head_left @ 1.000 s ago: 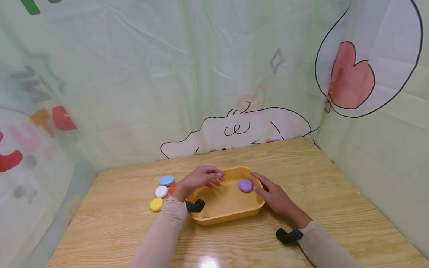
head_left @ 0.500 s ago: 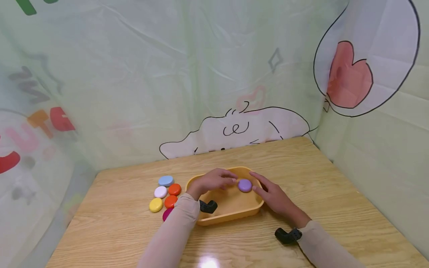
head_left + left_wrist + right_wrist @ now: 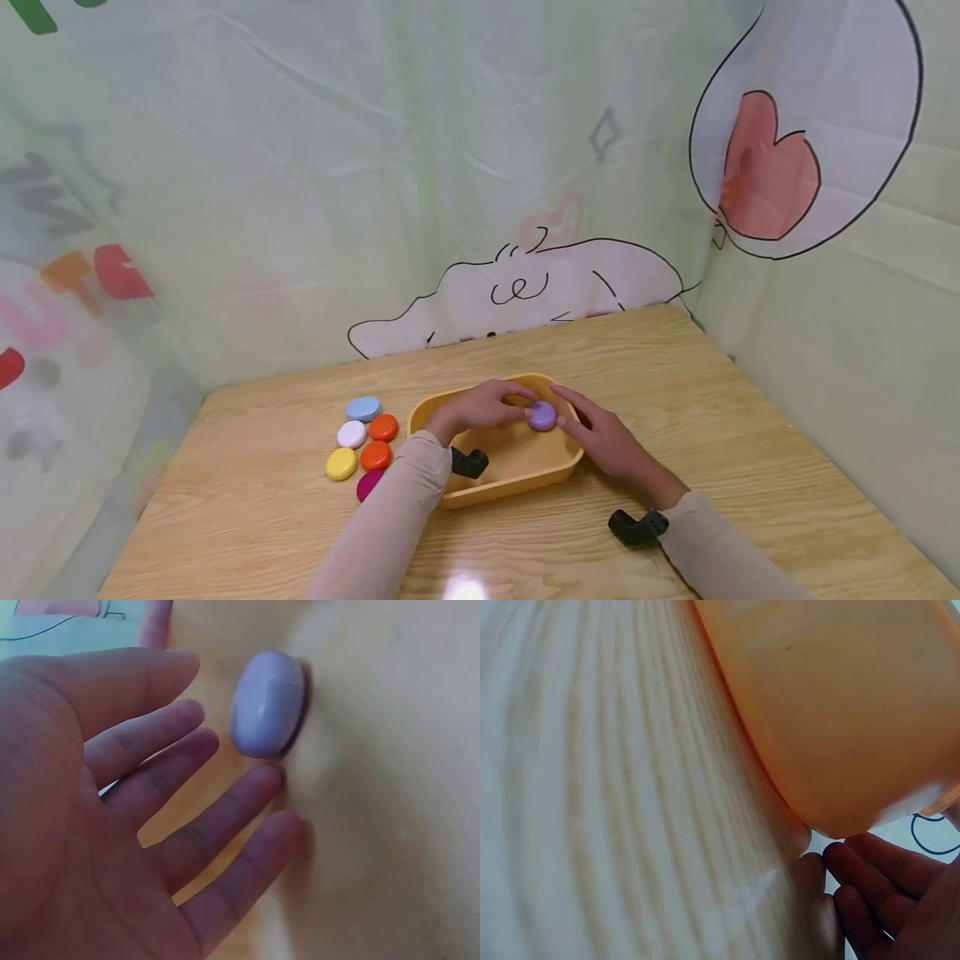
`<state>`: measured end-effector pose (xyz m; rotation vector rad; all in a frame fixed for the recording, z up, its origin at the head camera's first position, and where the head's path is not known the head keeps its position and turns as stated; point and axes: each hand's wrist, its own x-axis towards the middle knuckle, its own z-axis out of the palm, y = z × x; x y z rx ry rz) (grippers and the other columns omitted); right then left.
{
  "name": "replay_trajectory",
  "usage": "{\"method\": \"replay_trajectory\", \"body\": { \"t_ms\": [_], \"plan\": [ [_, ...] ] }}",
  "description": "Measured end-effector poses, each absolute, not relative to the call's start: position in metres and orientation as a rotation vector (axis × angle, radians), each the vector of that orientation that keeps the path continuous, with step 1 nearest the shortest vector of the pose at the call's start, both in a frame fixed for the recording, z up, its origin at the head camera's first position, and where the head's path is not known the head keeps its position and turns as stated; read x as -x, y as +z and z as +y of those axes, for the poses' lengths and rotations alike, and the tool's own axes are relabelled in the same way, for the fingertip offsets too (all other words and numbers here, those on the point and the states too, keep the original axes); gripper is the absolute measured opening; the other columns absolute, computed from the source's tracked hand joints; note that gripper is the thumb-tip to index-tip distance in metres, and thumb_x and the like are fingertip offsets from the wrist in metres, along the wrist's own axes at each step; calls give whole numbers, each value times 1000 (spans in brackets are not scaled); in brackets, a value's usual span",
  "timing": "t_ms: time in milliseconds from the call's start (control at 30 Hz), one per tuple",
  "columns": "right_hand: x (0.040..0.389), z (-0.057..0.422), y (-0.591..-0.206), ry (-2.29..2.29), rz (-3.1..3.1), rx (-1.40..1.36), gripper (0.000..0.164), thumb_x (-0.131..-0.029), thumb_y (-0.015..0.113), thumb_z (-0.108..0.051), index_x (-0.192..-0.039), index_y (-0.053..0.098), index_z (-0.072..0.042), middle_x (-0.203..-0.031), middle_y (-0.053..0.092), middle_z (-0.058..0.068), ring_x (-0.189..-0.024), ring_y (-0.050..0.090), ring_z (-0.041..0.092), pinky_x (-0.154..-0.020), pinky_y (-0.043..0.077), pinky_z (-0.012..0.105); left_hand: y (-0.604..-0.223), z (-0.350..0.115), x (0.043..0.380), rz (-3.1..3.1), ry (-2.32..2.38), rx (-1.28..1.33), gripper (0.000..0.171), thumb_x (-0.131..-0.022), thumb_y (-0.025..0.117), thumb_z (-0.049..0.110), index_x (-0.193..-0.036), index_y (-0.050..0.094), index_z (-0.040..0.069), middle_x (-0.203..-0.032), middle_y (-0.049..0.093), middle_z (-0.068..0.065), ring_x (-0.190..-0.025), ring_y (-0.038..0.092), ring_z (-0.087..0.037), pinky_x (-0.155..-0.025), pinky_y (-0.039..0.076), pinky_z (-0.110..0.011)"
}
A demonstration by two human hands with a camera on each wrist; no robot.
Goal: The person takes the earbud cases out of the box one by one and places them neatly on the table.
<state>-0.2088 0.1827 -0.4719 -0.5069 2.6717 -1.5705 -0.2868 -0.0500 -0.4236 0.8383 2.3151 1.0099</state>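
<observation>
A purple rounded disc [image 3: 542, 416] stands on its edge against the right end inside a yellow-orange tray [image 3: 517, 482]. My left hand [image 3: 483, 407] reaches into the tray, palm turned toward the disc. In the left wrist view the disc [image 3: 268, 705] lies just beyond the fingertips, the fingers [image 3: 217, 825] extended and spread. My right hand [image 3: 611, 446] holds the tray's right end, thumb over the rim and the other fingers outside. The right wrist view has those fingers [image 3: 877, 881] against the outer corner of the tray wall [image 3: 832, 727].
Left of the tray, several coloured discs lie on the wooden table [image 3: 247, 492]: blue [image 3: 363, 408], white [image 3: 351, 433], yellow [image 3: 341, 464], orange-red [image 3: 376, 456] and a magenta one [image 3: 369, 485] partly behind the left sleeve. A printed curtain [image 3: 300, 208] hangs behind.
My left hand has moved right across the tray, up to the purple disc, uncovering the orange-red and magenta discs. The right hand stays at the tray's end.
</observation>
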Motion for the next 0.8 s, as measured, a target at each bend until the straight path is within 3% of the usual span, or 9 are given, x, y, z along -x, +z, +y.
{"method": "replay_trajectory", "body": {
  "t_ms": [200,400,633,800],
  "plan": [
    [211,182,-472,-1546,2691,492,53,-106,52,-29,-156,37,-22,-158,36,14,-143,35,36,-110,34,56,-426,-46,286,2338,1033,-847,33,-96,67,21,-127,68,10,-116,67,0,-89,62,-18,-75,52,-27],
    [210,181,-471,-1557,2666,497,52,-106,51,-29,-156,37,-22,-158,35,15,-144,33,37,-110,33,55,-435,-41,286,2382,1033,-870,36,-90,77,24,-122,70,11,-115,69,2,-97,62,-10,-82,51,-25],
    [210,183,-468,-1561,2680,504,51,-106,52,-25,-155,38,-21,-158,36,15,-144,32,37,-112,29,57,-437,-34,289,2426,890,-950,43,-88,78,24,-128,68,11,-121,68,1,-103,60,-8,-91,48,-24],
    [210,182,-470,-1561,2677,487,52,-106,52,-25,-156,37,-20,-158,35,15,-145,31,38,-112,29,57,-442,-30,292,2444,809,-1018,43,-88,79,25,-127,69,14,-117,68,6,-101,59,-7,-91,47,-23]
  ]
}}
